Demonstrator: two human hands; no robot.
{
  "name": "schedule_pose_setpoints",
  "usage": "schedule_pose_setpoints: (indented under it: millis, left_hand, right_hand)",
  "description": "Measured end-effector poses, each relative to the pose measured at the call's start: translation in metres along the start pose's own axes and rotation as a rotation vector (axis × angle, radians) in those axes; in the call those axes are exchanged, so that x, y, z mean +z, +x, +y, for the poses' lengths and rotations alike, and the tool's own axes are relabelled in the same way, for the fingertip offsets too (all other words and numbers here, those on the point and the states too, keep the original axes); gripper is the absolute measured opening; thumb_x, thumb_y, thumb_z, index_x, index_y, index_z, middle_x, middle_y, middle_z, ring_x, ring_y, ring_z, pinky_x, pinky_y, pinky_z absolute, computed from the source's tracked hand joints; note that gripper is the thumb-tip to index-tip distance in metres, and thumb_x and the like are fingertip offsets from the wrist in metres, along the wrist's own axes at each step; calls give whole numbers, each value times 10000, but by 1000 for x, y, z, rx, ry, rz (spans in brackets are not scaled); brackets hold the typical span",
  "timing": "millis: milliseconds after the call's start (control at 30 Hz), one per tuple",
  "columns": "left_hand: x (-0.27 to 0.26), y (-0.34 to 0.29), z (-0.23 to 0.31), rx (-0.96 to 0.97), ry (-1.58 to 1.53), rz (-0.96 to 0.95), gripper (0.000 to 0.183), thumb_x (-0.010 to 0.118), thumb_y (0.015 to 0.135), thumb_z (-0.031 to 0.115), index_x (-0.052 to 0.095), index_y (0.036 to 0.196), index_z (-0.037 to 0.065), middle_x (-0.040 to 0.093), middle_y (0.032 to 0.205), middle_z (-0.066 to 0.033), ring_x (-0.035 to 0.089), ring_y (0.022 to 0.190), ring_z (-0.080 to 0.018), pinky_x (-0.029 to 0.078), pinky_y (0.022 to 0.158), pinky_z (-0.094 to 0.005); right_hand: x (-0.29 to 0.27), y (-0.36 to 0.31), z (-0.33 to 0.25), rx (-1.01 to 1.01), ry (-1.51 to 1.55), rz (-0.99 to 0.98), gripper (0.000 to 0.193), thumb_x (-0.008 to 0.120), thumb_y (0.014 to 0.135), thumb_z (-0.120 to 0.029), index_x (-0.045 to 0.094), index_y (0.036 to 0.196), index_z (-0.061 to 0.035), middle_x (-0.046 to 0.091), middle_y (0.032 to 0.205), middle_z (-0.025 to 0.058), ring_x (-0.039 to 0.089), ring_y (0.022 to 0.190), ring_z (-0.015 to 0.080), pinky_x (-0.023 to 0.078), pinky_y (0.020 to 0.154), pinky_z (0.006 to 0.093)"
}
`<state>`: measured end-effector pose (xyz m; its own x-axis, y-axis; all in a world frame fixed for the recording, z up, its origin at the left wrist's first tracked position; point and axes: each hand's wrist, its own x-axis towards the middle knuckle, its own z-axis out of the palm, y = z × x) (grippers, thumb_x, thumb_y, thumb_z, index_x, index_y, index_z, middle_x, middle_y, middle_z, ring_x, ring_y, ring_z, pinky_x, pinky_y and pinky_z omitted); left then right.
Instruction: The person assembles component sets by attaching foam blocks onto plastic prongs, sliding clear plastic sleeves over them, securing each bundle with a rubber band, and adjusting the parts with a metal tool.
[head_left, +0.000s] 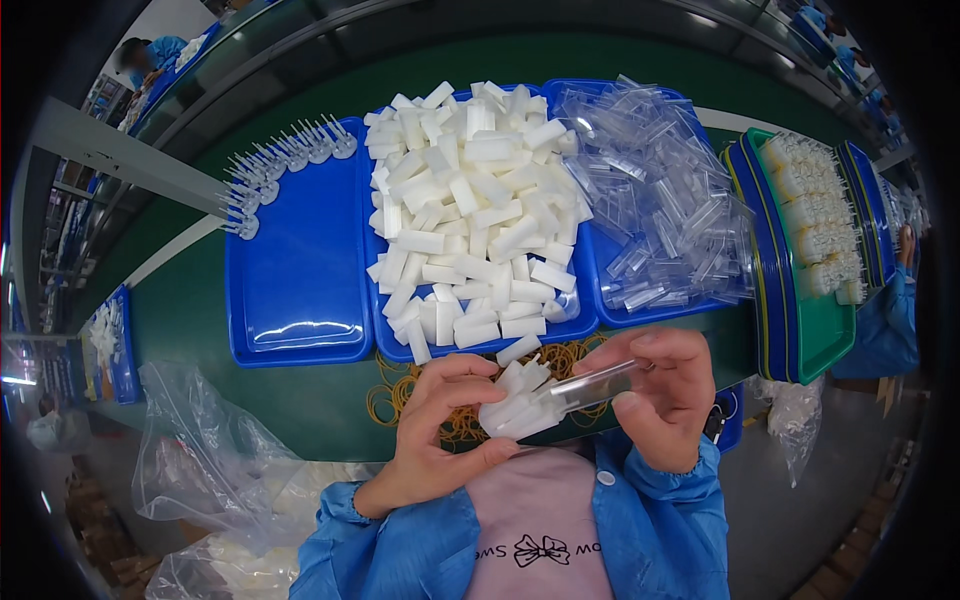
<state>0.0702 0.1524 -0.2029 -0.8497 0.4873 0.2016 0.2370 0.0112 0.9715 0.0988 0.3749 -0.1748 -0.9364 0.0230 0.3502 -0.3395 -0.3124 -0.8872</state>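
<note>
My left hand (425, 440) curls its fingers and thumb round a white plastic part (520, 412) with several upright pieces, held low in front of my chest. A clear tube (600, 384) reaches from my right hand (668, 400) to that part, its left end against or over one of the pieces; I cannot tell which. The thumb and fingers of my right hand grip the tube's other end. Just beyond my hands, white blocks (475, 205) are heaped in the middle blue tray. Clear tubes (660, 200) lie piled in the blue tray on its right.
On the left, a blue tray (300, 275) has white pronged parts (275, 165) along its far edge. Yellowish rubber bands (385, 400) lie near my hands. A green tray (830, 345) of white parts tops a stack at right. Plastic bags (200, 460) hang at lower left.
</note>
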Motion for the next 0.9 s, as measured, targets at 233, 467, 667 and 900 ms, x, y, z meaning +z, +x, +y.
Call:
schedule_pose_setpoints:
  millis: [233,467,667,900]
  left_hand:
    - [-2,5,5,36,33,-37,427,796,666,84,632,1053,14,492,1169,-156,569,994,-222,483,807,-312]
    - [-4,6,6,56,65,-4,386,764,663,22,655,1032,-3,511,1142,-157,603,963,-229,503,805,-316]
    - [-3,2,3,83,68,34,386,747,667,-8,668,1044,6,520,1124,-152,603,963,-239,512,833,-323]
    - [-4,2,1,63,-56,1,382,722,667,-34,671,1044,7,529,1108,-146,603,965,-236,518,826,-321]
  right_hand:
    - [2,2,2,100,-70,-82,346,527,795,88,502,1137,43,581,1089,196,583,1048,259,476,879,355]
    - [-1,3,-1,115,-241,-74,298,564,768,81,560,1066,58,630,1022,182,612,1003,255,478,867,330]
    - [2,-1,3,169,-221,-48,292,560,776,85,557,1066,58,630,1039,176,610,1012,252,482,871,335]
    - [2,-1,6,300,-47,-61,278,574,788,80,561,1064,55,613,1072,179,610,1013,249,488,875,328]
